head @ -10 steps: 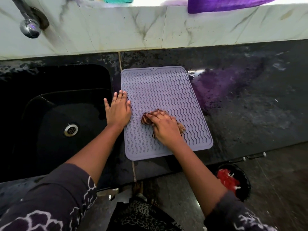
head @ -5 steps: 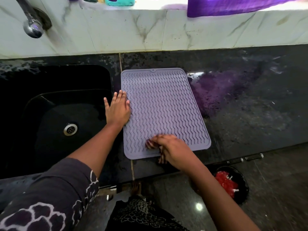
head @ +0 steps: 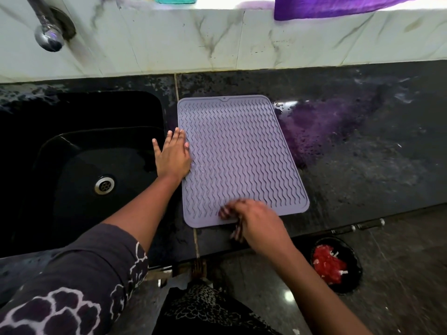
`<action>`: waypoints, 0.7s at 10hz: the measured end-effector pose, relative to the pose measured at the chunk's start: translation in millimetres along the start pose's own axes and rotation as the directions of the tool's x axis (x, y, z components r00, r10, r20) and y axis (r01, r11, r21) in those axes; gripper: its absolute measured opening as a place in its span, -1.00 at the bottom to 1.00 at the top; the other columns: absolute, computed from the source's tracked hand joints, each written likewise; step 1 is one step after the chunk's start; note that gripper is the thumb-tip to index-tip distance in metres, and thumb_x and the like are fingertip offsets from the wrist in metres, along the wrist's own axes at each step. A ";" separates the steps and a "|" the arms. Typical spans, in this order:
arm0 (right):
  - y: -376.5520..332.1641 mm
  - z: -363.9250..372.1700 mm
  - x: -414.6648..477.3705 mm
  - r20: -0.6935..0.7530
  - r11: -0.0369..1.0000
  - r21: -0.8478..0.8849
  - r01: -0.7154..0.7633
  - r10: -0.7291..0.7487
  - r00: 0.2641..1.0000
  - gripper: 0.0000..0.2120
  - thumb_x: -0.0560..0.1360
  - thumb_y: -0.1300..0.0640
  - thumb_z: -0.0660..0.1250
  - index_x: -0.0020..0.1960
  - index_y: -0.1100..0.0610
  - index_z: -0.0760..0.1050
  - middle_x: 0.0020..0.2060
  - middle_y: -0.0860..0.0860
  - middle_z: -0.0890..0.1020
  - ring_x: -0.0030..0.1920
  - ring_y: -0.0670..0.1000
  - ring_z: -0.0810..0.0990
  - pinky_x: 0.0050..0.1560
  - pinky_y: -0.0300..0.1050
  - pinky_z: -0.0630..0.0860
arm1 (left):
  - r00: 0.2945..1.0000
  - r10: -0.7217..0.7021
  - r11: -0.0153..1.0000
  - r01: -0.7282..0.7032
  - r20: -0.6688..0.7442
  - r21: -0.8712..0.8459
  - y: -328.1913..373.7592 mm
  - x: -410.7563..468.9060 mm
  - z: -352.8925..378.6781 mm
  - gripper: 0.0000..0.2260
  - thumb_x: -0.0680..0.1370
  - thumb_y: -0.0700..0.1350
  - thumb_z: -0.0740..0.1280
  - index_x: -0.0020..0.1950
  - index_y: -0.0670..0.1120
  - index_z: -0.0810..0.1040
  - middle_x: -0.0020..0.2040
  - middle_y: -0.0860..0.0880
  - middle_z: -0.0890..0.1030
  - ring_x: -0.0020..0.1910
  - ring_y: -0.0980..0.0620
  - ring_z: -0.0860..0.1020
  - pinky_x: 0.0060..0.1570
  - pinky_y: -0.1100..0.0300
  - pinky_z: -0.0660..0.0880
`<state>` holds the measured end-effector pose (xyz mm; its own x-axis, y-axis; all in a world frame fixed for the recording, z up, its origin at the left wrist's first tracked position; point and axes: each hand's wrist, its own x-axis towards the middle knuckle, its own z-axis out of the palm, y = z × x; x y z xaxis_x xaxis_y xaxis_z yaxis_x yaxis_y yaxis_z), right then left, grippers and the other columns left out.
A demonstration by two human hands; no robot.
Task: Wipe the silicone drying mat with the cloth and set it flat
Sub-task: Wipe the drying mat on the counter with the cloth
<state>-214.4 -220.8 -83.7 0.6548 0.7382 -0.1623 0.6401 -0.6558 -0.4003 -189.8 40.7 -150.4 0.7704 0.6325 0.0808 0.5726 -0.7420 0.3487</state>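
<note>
Lavender silicone drying mat with wavy ribs (head: 239, 158) lies flat on the dark speckled stone desk (head: 362, 165), just to the 3 o'clock side of the black sink (head: 72, 165). Its long axis runs from 12 to 6 o'clock, away from me toward the pale marble wall (head: 217, 39). My left hand (head: 173, 154) rests flat, fingers spread a little, on the mat's 9 o'clock edge about halfway along, pinning it. My right hand (head: 256, 221) sits at the 6 o'clock edge, its grip closed around the bunched brown striped cloth (head: 229, 213); part of the cloth hangs off the near edge, blurred. So nearly all the mat's length lies at 12 o'clock from the cloth. I judge the next stroke has to run along that long axis, away from me, and the right hand is the one placed for it. A wet purple stain (head: 314, 126) spreads on the desk just off the mat's 3 o'clock edge; the cloth should stay clear of it.
</note>
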 end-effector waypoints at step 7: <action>-22.9 -37.1 30.6 0.103 0.995 0.003 -0.095 0.094 0.990 -0.60 0.52 0.09 0.24 0.34 -0.10 0.34 0.13 -0.09 0.56 0.09 -0.05 0.51 0.14 -0.07 0.45 | 1.000 0.024 0.988 -0.026 -0.016 -0.152 -5.2 3.8 -8.9 -0.59 0.64 -0.07 0.02 0.48 -0.09 0.25 0.49 -0.02 0.28 0.50 0.03 0.14 0.43 -0.10 -0.25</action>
<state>-194.1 -189.1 -46.1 0.6675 0.6853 -0.2913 0.5735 -0.7226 -0.3859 -192.4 48.9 -143.6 0.7792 0.6181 0.1036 0.5031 -0.7154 0.4848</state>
